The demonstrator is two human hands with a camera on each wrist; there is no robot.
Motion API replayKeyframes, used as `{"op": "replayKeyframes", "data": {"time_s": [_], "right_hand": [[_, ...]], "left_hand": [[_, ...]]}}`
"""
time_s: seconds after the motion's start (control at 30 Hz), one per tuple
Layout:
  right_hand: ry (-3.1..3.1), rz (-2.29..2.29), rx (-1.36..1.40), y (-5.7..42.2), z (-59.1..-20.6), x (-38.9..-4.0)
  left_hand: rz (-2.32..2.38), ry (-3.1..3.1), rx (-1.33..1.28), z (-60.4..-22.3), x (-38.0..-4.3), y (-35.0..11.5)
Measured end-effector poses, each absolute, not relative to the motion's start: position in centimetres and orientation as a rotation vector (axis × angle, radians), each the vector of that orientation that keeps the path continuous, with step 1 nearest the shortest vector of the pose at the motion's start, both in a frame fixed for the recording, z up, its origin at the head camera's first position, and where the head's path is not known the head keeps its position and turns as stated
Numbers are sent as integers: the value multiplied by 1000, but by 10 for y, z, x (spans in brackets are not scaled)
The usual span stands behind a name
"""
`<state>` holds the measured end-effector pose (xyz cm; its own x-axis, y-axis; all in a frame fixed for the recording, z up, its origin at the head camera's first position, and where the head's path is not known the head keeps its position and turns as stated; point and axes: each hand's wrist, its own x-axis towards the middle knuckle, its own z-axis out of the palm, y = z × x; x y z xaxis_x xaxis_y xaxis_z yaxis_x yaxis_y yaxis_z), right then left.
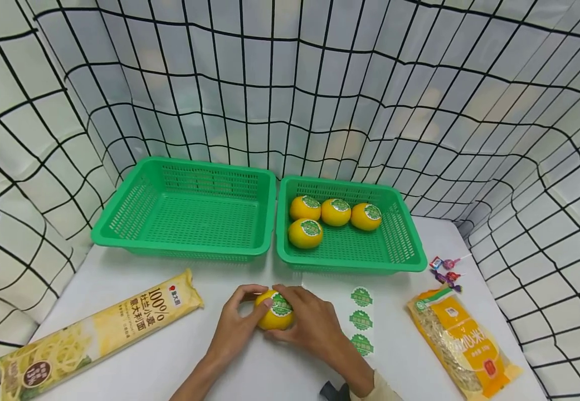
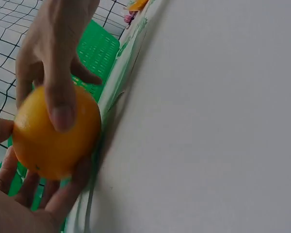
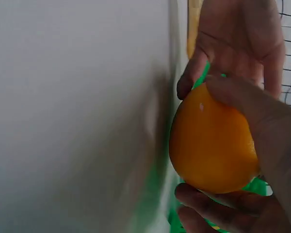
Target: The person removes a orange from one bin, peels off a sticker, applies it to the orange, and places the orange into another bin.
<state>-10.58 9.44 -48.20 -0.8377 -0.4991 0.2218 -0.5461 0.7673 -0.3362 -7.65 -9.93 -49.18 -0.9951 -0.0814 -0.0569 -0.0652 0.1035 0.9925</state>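
Observation:
Between both hands, low over the white table, is an orange [image 1: 274, 317] with a green-and-white sticker on its upper side. My left hand [image 1: 234, 326] holds it from the left, its thumb at the edge of the sticker. From the right my right hand [image 1: 315, 320] grips it, fingers over the top and thumb at the near side. The left wrist view shows the orange [image 2: 53, 136] between curled fingers; its sticker is hidden there. A sheet with several green stickers [image 1: 361, 320] lies just right of the right hand.
A green basket [image 1: 410, 239] at the back right holds several stickered oranges [image 1: 336, 213]. Left of it stands another green basket [image 1: 209, 217]. A pasta packet [image 1: 104, 334] lies left, a grain bag [image 1: 462, 345] right, with wrapped candies [image 1: 445, 273] behind it. Black netting [image 1: 269, 83] surrounds the table.

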Motion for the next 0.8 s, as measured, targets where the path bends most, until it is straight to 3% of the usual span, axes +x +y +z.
{"op": "replayKeyframes", "data": {"time_s": [0.2, 0.37, 0.57, 0.8], "right_hand": [[-3003, 816, 649, 137, -425, -125], [-3021, 897, 611, 179, -379, -193], [-3307, 544, 736, 192, -379, -280], [-3626, 265, 761, 175, -395, -314]], "left_hand": [[-2352, -2178, 74, -483, -99, -89], [-2347, -2271, 79, -476, -127, -74], [-2372, -2261, 63, -475, -138, -55], [-2418, -2183, 90, -478, -136, -52]]}}
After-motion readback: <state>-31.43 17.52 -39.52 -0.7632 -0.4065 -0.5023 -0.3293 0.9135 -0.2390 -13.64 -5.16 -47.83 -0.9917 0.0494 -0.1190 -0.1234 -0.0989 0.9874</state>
